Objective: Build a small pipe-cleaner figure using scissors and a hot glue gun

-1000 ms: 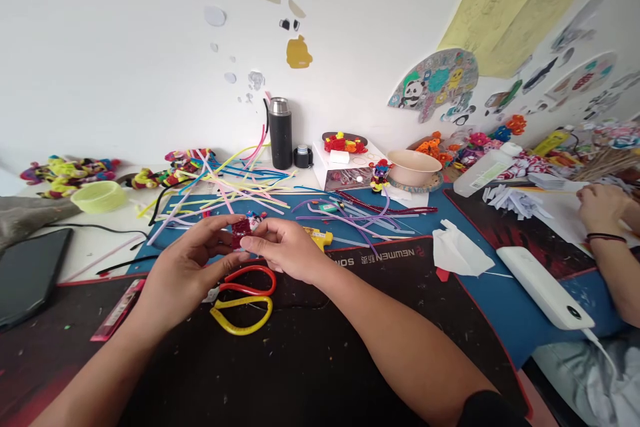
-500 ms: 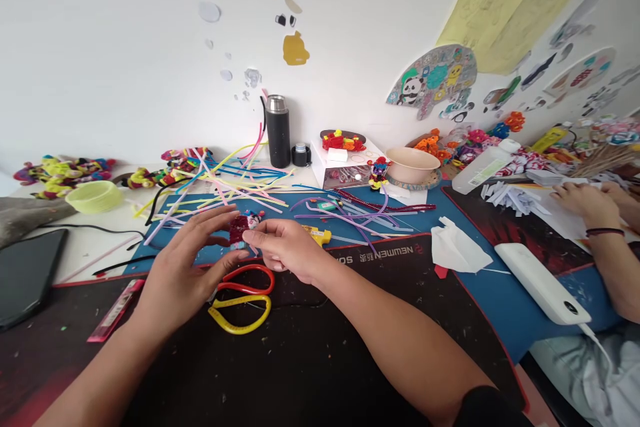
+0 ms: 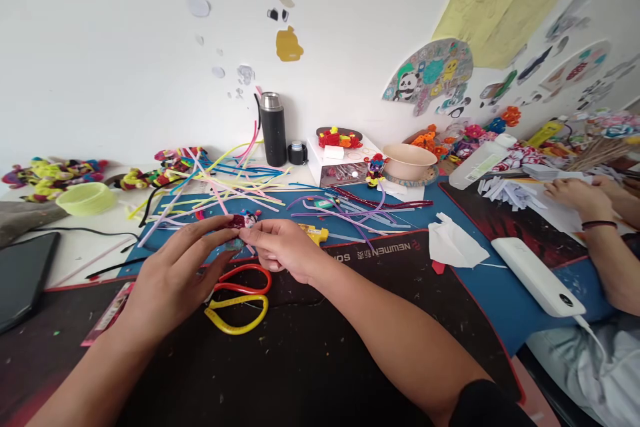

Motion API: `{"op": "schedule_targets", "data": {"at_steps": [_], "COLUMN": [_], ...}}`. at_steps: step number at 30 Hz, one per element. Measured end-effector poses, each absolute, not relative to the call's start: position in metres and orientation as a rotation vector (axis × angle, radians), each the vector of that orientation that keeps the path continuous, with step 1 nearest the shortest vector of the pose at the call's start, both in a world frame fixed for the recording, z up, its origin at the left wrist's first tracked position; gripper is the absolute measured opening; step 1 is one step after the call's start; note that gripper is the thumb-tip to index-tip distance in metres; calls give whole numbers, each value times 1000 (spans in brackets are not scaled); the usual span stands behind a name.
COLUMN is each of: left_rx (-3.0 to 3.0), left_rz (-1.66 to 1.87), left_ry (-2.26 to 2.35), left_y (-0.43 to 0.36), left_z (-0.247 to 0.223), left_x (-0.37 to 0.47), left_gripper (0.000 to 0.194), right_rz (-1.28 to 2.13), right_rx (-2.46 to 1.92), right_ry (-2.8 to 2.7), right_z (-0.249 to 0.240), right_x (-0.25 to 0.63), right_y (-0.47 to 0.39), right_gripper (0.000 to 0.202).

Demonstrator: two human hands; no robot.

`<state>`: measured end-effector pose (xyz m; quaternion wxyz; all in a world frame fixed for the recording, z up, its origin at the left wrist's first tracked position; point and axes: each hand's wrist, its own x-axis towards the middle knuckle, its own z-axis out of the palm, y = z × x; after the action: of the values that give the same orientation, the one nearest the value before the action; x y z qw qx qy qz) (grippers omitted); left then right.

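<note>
A small dark-red figure (image 3: 239,221) with a white and black top part is held up between my two hands, above the far edge of the black mat. My left hand (image 3: 183,267) has its fingertips closed on the figure's left side and partly covers it. On the other side, my right hand (image 3: 283,247) pinches it between thumb and forefinger. Just below my hands lie scissors (image 3: 239,327) with one red and one yellow handle; their blades are hidden. A yellow glue gun (image 3: 315,233) is partly behind my right hand.
Coloured pipe cleaners (image 3: 220,193) spread behind my hands, near a black thermos (image 3: 274,133). A finished figure (image 3: 375,171) stands by a beige bowl (image 3: 409,161). White tissue (image 3: 456,243) and a power bank (image 3: 535,277) lie right. Another person's hands (image 3: 583,200) are far right.
My left fingers have come down and closed over the figure, covering more of it. My right hand keeps its pinch. The whole view has shifted slightly.
</note>
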<state>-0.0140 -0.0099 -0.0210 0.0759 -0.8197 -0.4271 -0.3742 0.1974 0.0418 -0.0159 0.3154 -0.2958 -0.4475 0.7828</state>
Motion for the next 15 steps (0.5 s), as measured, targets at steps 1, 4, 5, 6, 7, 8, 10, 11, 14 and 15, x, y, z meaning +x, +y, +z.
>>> {"op": "schedule_targets", "data": {"at_steps": [1, 4, 5, 6, 7, 8, 10, 11, 14, 15], "left_rx": [-2459, -2463, -2465, -2467, -2470, -2471, -2465, -2454, -2393, -2358], "left_rz": [-1110, -1128, -1149, -1174, -1204, -1239, -1316, -1355, -1458, -1497], "left_ry": [-1272, -1267, -1273, -1287, -1307, -1336, -1422, -1484, -1766, -1885], "left_y": [-10, -12, -12, -13, -13, -14, -15, -16, -18, -19], "left_z": [-21, -19, -18, -16, -15, -14, -11, -11, -8, -7], "left_x": [-14, -11, -9, -7, -4, -3, 1, 2, 6, 8], "left_gripper": [35, 34, 32, 30, 28, 26, 22, 20, 23, 26], "right_rz": [2059, 2052, 2051, 2050, 2051, 2053, 2065, 2071, 2081, 2076], "right_rx": [-784, -794, -793, -791, -790, -787, -779, -775, -767, -765], "right_ry": [-1183, -1188, -1187, -1183, -1178, -1173, -1169, -1171, -1199, -1211], "right_z": [-15, -14, -13, -13, -13, -13, -13, -12, -11, -10], "right_x": [197, 197, 197, 197, 197, 197, 196, 197, 197, 198], "right_y": [42, 41, 41, 40, 40, 40, 40, 40, 40, 39], "right_gripper": [58, 59, 60, 61, 61, 62, 61, 61, 57, 57]}}
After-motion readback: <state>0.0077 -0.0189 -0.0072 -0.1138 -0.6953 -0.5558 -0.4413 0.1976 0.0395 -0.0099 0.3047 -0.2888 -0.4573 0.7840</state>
